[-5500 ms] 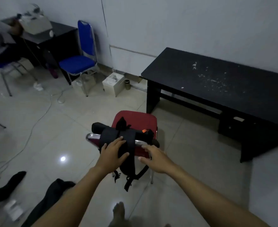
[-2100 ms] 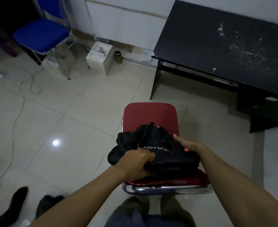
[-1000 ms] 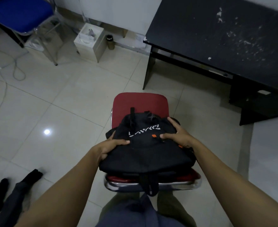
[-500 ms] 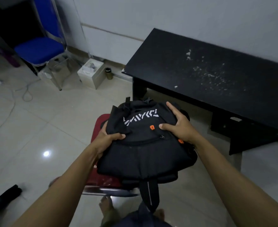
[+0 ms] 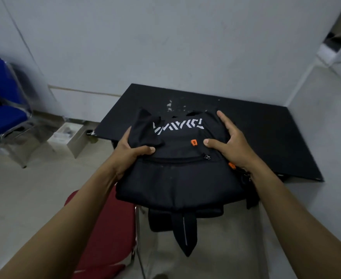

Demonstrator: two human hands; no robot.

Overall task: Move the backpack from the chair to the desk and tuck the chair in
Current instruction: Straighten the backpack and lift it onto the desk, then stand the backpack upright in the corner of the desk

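While the black backpack point(image 5: 177, 166) is clear of the red chair point(image 5: 105, 234) and held in the air, it has not yet been set down: its far end with the white lettering overlaps the near edge of the black desk point(image 5: 266, 137) at about twelve o'clock, and its nearer half hangs out over the floor, a strap dangling at six o'clock. The left hand point(image 5: 129, 156) has its fingers point(image 5: 145, 151) clenched on the bag's left flank, thumb on top; the right hand point(image 5: 230, 146) grips the right flank with fingers spread across the top panel. Whether the bag's far end already touches the desk cannot be told from this angle. I judge the task roughly a third done: the lift off the seat is finished, the placing on the desk is under way, and the chair, standing at about seven o'clock away from the desk, has yet to be tucked in.
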